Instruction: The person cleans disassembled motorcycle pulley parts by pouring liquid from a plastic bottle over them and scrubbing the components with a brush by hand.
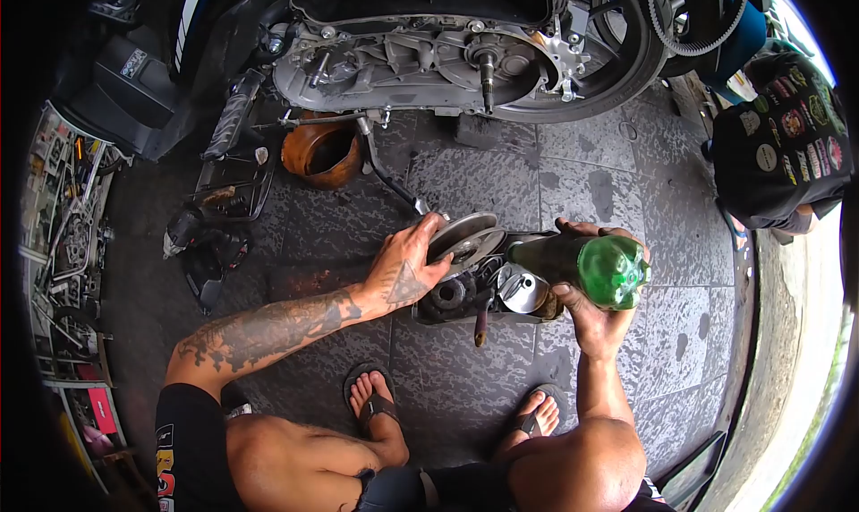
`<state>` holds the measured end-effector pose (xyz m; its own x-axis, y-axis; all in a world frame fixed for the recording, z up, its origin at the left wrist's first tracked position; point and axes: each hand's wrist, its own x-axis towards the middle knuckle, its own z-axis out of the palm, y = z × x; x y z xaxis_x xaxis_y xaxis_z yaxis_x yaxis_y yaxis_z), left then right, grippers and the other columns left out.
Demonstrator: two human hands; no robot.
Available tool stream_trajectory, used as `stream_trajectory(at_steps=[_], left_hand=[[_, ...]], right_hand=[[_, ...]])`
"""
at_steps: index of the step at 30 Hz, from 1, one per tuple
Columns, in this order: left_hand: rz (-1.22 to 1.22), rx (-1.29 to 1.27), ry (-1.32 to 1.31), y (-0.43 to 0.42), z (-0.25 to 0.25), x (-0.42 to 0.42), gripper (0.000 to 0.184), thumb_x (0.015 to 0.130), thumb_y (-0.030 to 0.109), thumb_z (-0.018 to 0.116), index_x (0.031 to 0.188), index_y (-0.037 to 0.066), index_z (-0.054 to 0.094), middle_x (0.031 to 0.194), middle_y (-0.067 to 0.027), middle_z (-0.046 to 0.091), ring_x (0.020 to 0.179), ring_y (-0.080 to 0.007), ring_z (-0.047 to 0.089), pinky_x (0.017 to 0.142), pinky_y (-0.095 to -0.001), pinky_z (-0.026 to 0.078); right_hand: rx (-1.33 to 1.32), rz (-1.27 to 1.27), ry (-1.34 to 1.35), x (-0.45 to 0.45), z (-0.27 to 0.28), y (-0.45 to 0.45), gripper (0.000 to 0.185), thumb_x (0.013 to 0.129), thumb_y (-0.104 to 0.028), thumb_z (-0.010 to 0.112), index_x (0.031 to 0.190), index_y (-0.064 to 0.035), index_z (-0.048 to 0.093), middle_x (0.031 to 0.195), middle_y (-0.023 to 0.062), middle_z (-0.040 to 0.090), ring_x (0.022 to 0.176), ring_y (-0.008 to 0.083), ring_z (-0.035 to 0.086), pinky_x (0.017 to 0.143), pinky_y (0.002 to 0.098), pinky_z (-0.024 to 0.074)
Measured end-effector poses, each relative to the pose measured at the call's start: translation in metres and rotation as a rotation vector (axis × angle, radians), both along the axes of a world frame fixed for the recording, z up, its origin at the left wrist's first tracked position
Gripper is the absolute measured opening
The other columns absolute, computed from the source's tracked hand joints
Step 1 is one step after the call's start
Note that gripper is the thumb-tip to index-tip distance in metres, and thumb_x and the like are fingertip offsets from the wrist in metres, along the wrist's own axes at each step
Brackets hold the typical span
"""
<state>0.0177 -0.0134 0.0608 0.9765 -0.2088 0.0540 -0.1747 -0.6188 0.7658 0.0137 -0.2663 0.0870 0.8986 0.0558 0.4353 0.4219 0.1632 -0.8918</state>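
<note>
My left hand is closed on the edge of a round metal pulley with two discs, tilted over a tray of parts. In my right hand a green plastic bottle lies tipped, its base towards the right and its narrower end over the tray. Whether liquid leaves the bottle I cannot tell. Below it in the tray sit a shiny round metal part and a dark ring-shaped part. A worn brown handle sticks out over the tray's front edge.
An opened scooter engine case and wheel stand ahead. An orange-brown pot, a metal bar and a cordless drill lie to the left. Another person in a black shirt is at the right.
</note>
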Motion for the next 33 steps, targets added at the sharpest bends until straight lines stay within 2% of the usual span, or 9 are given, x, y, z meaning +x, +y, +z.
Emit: stream_trajectory(at_steps=[7, 10, 14, 16, 33], left_hand=[[0.038, -0.028, -0.008, 0.004, -0.007, 0.000, 0.027, 0.085, 0.010, 0.065, 0.105, 0.001, 0.050, 0.090, -0.0160, 0.065, 0.084, -0.0275, 0.068, 0.077, -0.0381, 0.054], [0.036, -0.026, -0.015, 0.005, -0.008, -0.001, 0.027, 0.085, 0.010, 0.065, 0.105, 0.001, 0.050, 0.090, -0.0160, 0.065, 0.085, -0.0276, 0.068, 0.077, -0.0382, 0.054], [0.025, -0.026, -0.031, 0.005, -0.005, -0.001, 0.028, 0.085, 0.011, 0.065, 0.106, 0.001, 0.049, 0.090, -0.0160, 0.065, 0.086, -0.0275, 0.068, 0.077, -0.0381, 0.054], [0.026, -0.023, -0.023, 0.004, -0.006, -0.001, 0.028, 0.085, 0.011, 0.065, 0.106, 0.001, 0.049, 0.091, -0.0161, 0.065, 0.086, -0.0275, 0.068, 0.077, -0.0379, 0.054], [-0.015, -0.026, 0.023, 0.006, -0.008, -0.004, 0.032, 0.087, 0.009, 0.064, 0.113, 0.001, 0.049, 0.100, -0.0174, 0.065, 0.097, -0.0297, 0.066, 0.085, -0.0394, 0.054]], right_hand=[[0.088, -0.042, 0.112, -0.002, -0.007, -0.002, 0.076, 0.070, -0.006, 0.084, 0.128, -0.0028, 0.035, 0.124, 0.0189, 0.055, 0.118, 0.0311, 0.055, 0.102, 0.0429, 0.0440], [0.080, -0.089, 0.088, -0.003, -0.011, -0.002, 0.067, 0.076, -0.004, 0.077, 0.132, 0.0012, 0.041, 0.122, 0.0184, 0.058, 0.118, 0.0349, 0.056, 0.104, 0.0468, 0.0430], [0.037, -0.084, 0.074, -0.002, -0.010, -0.002, 0.067, 0.075, -0.003, 0.077, 0.131, 0.0014, 0.041, 0.122, 0.0181, 0.058, 0.117, 0.0341, 0.056, 0.103, 0.0464, 0.0433], [0.029, -0.062, 0.127, -0.002, -0.007, -0.002, 0.070, 0.073, -0.005, 0.081, 0.126, -0.0018, 0.035, 0.120, 0.0191, 0.058, 0.116, 0.0303, 0.056, 0.101, 0.0414, 0.0437], [0.022, -0.024, 0.105, -0.004, -0.003, 0.000, 0.071, 0.072, -0.009, 0.083, 0.125, -0.0012, 0.036, 0.118, 0.0201, 0.059, 0.114, 0.0310, 0.057, 0.101, 0.0431, 0.0438]])
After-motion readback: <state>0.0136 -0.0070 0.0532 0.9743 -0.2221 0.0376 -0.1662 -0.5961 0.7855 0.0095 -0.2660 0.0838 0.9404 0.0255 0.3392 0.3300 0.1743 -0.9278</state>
